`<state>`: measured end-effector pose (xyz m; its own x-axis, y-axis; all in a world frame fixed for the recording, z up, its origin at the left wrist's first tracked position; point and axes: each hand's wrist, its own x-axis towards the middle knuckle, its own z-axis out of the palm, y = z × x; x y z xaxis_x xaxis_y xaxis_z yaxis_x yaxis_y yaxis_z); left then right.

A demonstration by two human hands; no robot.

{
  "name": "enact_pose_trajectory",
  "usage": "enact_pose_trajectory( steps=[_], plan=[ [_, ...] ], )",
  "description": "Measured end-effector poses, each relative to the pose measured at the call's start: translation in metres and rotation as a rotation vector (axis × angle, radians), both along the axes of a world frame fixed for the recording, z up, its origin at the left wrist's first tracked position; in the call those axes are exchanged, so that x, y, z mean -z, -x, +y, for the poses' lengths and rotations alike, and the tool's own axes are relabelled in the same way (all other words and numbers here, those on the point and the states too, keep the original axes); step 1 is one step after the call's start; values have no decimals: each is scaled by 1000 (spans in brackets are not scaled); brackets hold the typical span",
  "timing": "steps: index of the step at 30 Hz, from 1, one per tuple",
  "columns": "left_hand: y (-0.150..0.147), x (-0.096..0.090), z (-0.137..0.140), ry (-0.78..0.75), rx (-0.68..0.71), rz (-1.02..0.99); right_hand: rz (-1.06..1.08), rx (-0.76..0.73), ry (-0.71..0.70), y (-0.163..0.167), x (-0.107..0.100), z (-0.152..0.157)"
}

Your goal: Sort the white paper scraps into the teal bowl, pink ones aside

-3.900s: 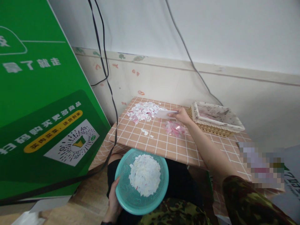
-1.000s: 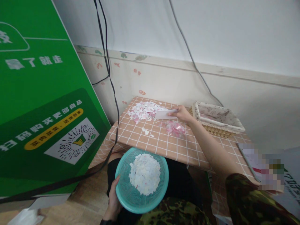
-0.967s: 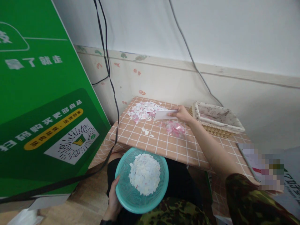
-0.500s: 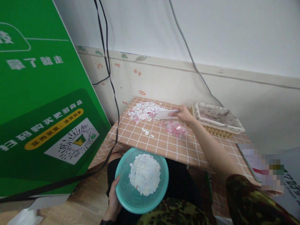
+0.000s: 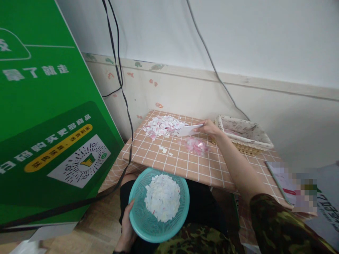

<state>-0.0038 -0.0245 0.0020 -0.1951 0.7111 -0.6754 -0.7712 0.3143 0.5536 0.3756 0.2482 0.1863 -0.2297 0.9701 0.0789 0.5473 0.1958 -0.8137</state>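
My left hand (image 5: 128, 224) grips the rim of a round turquoise plastic basket (image 5: 136, 218) over my lap. A heap of small white paper scraps (image 5: 162, 198) fills its middle. Above the table, my right hand (image 5: 209, 127) pinches a flat white card (image 5: 189, 130), whose far edge is at the right side of a spread pile of white and pink paper scraps (image 5: 164, 125). Nearer me lies a small mound of shiny pink and clear bits (image 5: 196, 145), just below the card. A few loose white scraps (image 5: 163, 149) rest left of that mound.
A cloth-lined wicker basket (image 5: 247, 150) stands at the table's right rear. The table (image 5: 182, 164) has a brown checked cover. On the left rises a green printed panel (image 5: 39, 106), with a black cable (image 5: 129, 120) hanging before it. A flat printed item (image 5: 280, 180) lies at the right edge.
The view has shifted slightly. My right hand and the card have moved a little to the right relative to the scrap pile. My left hand still holds the turquoise basket.
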Motion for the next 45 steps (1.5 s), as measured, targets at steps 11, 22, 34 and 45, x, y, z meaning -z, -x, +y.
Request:
enact_pose_trajectory(
  steps=[11, 22, 34, 45],
  plan=[
    [-1, 0, 0, 7, 2, -31, -12, -169, 132, 4, -6, 1],
    [0, -2, -1, 17, -12, -10, -115, -261, 202, 25, -13, 10],
    [-1, -2, 0, 9, -12, -21, -251, -94, -76, 22, -43, -14],
    [0, 1, -1, 8, -11, -41, -418, -11, -188, 44, -35, -18]
  ],
)
